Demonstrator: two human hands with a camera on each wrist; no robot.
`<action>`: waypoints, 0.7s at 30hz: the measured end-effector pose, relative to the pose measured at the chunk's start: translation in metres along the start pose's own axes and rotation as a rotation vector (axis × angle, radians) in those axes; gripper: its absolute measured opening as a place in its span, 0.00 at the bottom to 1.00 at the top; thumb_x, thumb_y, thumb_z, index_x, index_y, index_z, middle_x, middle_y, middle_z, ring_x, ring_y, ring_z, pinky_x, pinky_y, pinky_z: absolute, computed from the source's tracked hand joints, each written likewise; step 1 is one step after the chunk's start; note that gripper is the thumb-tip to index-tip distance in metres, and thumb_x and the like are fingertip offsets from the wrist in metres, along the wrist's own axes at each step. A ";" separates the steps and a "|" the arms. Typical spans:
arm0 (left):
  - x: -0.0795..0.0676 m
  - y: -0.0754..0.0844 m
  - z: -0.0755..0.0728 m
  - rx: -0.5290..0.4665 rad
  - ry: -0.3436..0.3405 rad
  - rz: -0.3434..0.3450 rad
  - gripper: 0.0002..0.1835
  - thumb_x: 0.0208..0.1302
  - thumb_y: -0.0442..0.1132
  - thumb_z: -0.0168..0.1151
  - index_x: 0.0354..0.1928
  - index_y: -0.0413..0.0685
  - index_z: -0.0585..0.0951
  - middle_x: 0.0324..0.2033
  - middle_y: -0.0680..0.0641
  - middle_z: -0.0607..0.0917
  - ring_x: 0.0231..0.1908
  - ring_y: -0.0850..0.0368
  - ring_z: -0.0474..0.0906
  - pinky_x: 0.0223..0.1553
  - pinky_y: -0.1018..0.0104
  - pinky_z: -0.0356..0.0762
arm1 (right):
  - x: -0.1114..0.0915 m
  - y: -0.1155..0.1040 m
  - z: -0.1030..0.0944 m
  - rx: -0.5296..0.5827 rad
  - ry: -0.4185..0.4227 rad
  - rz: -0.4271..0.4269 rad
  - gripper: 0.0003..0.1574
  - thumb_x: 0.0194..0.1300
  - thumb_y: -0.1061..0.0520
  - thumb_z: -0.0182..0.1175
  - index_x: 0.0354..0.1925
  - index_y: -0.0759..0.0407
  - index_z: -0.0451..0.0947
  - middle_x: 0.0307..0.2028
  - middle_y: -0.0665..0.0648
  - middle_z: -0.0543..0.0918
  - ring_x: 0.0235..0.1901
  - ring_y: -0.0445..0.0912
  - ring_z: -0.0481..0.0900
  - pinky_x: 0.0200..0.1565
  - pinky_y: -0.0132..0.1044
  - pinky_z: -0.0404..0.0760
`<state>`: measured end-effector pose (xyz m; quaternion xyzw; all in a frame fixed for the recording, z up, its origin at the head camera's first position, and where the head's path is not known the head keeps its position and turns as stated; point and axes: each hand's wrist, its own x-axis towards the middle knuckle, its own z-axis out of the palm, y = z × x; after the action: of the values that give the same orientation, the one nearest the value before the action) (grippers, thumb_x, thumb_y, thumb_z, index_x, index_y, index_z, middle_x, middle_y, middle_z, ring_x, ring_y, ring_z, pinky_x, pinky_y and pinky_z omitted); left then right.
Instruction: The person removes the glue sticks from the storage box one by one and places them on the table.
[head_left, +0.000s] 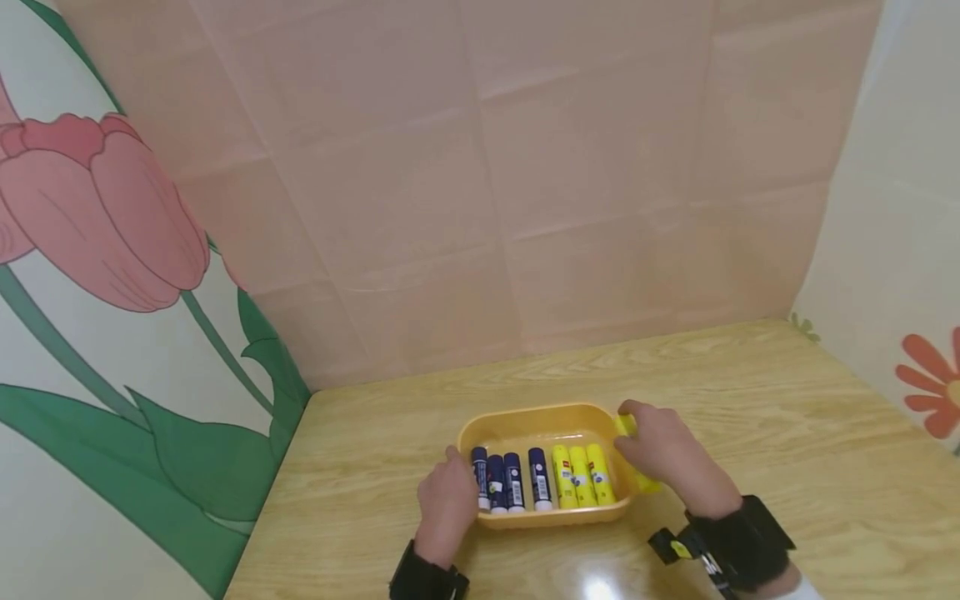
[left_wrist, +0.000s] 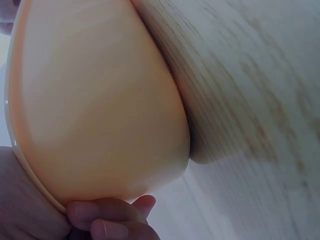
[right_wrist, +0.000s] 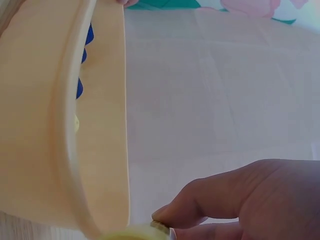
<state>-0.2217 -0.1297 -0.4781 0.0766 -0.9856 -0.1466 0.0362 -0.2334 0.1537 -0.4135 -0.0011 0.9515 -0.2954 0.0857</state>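
My left hand (head_left: 447,493) grips the left end of a yellow-orange plastic basket (head_left: 551,521), thumb at the rim and fingers curled against the outer wall. Inside lie several dark blue glue sticks (head_left: 539,479) with white ends and, to their right, three yellow glue sticks (head_left: 581,475), side by side. At the basket's right end, my right hand (head_left: 667,450) pinches another yellow glue stick (head_left: 647,483), partly covered by the hand. In the right wrist view, the thumb presses on one end of that glue stick (right_wrist: 132,233), close to the basket rim.
The basket stands on a wood-grain table (head_left: 360,467). Behind is a creased pinkish sheet (head_left: 510,192). A wall with a painted tulip (head_left: 112,208) rises at the left, and one with a red flower (head_left: 930,383) at the right. Black bands (head_left: 742,533) circle both wrists.
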 end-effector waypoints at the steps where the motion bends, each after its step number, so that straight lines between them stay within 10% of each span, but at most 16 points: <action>1: 0.000 0.000 0.000 0.003 -0.004 0.000 0.17 0.74 0.41 0.54 0.54 0.32 0.73 0.23 0.41 0.77 0.23 0.49 0.76 0.26 0.54 0.76 | 0.000 0.001 -0.001 -0.002 0.000 0.002 0.33 0.66 0.58 0.59 0.65 0.73 0.65 0.41 0.67 0.79 0.26 0.48 0.75 0.26 0.38 0.75; 21: 0.000 0.001 -0.003 0.006 -0.035 0.002 0.19 0.73 0.40 0.55 0.57 0.31 0.72 0.24 0.42 0.78 0.24 0.50 0.76 0.28 0.54 0.77 | 0.013 0.025 -0.008 -0.061 -0.050 0.105 0.34 0.62 0.61 0.57 0.64 0.75 0.65 0.47 0.75 0.78 0.34 0.56 0.76 0.32 0.44 0.77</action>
<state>-0.2211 -0.1295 -0.4754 0.0732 -0.9866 -0.1448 0.0188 -0.2461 0.1782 -0.4236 0.0389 0.9563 -0.2615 0.1249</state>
